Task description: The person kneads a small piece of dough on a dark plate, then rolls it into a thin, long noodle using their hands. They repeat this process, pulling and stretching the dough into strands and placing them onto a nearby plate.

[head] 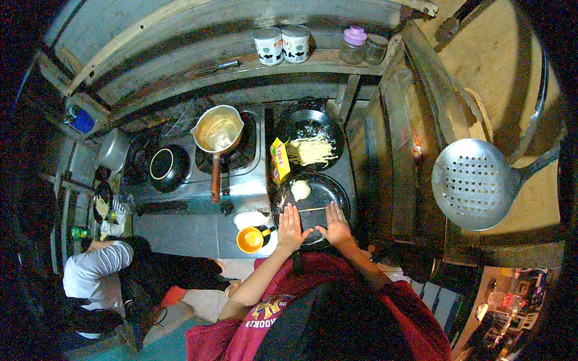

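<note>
My left hand (291, 229) lies flat, palm down, over the left part of a round black pan (316, 237). Over the pan's right part, my right hand (337, 227) is spread the same way, its thumb pointing toward the left thumb. A thin pale strand of dough (312, 209) runs between the fingers of both hands; its ends are hidden under them. Just beyond the fingertips, a lump of pale dough (300, 190) sits on the pan. Behind this pan, a dark wok (311, 122) contains many similar dough strands (311, 151).
A yellow packet (279, 160) stands beside the wok. Left are an orange cup (249, 239), a saucepan (216, 131) on the stove with its wooden handle toward me, and a black bowl (170, 168). A perforated skimmer (474, 185) hangs right. Another person (97, 270) sits left.
</note>
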The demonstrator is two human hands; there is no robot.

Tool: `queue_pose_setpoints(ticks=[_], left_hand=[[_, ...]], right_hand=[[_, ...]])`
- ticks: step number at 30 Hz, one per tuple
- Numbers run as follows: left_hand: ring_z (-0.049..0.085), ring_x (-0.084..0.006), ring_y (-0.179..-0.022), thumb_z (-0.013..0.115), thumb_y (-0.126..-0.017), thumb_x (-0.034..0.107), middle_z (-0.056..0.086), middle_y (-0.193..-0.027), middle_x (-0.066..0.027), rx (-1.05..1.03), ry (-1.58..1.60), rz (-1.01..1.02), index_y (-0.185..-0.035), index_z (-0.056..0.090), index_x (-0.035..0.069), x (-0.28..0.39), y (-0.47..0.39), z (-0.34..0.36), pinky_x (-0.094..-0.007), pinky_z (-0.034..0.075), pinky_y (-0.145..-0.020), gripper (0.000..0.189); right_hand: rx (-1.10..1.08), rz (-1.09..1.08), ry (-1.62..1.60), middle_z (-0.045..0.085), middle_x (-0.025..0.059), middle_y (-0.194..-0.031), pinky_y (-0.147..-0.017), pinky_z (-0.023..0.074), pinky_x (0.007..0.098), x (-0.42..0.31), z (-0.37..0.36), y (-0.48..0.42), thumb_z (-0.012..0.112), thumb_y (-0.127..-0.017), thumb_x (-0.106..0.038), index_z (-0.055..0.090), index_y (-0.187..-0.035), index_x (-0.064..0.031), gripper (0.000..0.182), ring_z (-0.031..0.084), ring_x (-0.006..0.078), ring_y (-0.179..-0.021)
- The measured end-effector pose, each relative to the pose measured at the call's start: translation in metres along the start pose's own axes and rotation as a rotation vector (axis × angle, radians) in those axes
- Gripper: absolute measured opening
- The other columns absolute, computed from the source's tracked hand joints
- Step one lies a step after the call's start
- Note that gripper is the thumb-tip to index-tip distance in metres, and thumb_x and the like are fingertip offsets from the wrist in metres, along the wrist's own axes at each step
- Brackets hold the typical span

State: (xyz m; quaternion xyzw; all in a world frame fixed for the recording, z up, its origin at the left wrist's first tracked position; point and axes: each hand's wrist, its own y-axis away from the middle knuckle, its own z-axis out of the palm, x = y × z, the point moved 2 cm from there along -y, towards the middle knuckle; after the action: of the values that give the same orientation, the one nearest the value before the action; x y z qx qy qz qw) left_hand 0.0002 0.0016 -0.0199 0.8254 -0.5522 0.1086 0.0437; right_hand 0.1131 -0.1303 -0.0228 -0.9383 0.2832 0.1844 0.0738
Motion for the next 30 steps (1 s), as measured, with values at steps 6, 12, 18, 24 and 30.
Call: queue_pose_setpoints(ticks=[6,12,18,24,30], left_hand=[[0.021,-0.0374,-0.130,0.050,-0.079,0.053,0.018,-0.139,-0.0289,-0.002,0.047,-0.015,-0.132,0.021,-0.011,-0.001,0.001,0.002,-0.0455,0.018,-0.105,0.088],[0.020,-0.0386,-0.130,0.054,-0.079,0.046,0.017,-0.139,-0.0295,-0.047,0.060,-0.037,-0.131,0.022,-0.012,-0.001,-0.001,0.002,-0.0460,0.019,-0.105,0.085],[0.020,-0.0390,-0.130,0.055,-0.078,0.044,0.018,-0.139,-0.0296,-0.007,0.074,-0.020,-0.131,0.022,-0.012,-0.002,0.000,0.001,-0.0464,0.020,-0.105,0.084],[0.021,-0.0386,-0.130,0.054,-0.079,0.044,0.019,-0.139,-0.0293,-0.016,0.081,-0.029,-0.131,0.023,-0.012,-0.001,-0.001,0.002,-0.0459,0.019,-0.105,0.083],[0.019,-0.0377,-0.131,0.054,-0.079,0.045,0.017,-0.140,-0.0280,-0.025,0.084,-0.038,-0.131,0.023,-0.011,0.000,0.000,0.003,-0.0451,0.017,-0.106,0.083]], right_hand=[[-0.054,0.038,0.035,0.028,0.0263,-0.136,-0.104,0.0255,0.0420,-0.002,-0.002,-0.002,0.056,-0.080,-0.045,0.036,-0.129,0.0020,0.071,0.028,0.0387,-0.127],[-0.009,0.092,-0.074,0.028,0.0265,-0.136,-0.104,0.0248,0.0430,0.002,0.003,-0.002,0.055,-0.079,-0.048,0.038,-0.128,0.0016,0.072,0.028,0.0387,-0.127],[-0.023,0.034,0.055,0.027,0.0266,-0.137,-0.103,0.0252,0.0451,-0.001,0.006,-0.003,0.054,-0.079,-0.049,0.038,-0.130,-0.0020,0.071,0.027,0.0398,-0.127],[-0.045,0.029,0.073,0.027,0.0274,-0.136,-0.103,0.0249,0.0447,-0.003,0.000,-0.001,0.056,-0.078,-0.049,0.038,-0.130,-0.0044,0.071,0.027,0.0396,-0.127],[0.000,0.038,-0.042,0.026,0.0284,-0.136,-0.103,0.0245,0.0462,-0.004,-0.005,-0.002,0.057,-0.077,-0.050,0.039,-0.130,-0.0055,0.071,0.027,0.0418,-0.126]])
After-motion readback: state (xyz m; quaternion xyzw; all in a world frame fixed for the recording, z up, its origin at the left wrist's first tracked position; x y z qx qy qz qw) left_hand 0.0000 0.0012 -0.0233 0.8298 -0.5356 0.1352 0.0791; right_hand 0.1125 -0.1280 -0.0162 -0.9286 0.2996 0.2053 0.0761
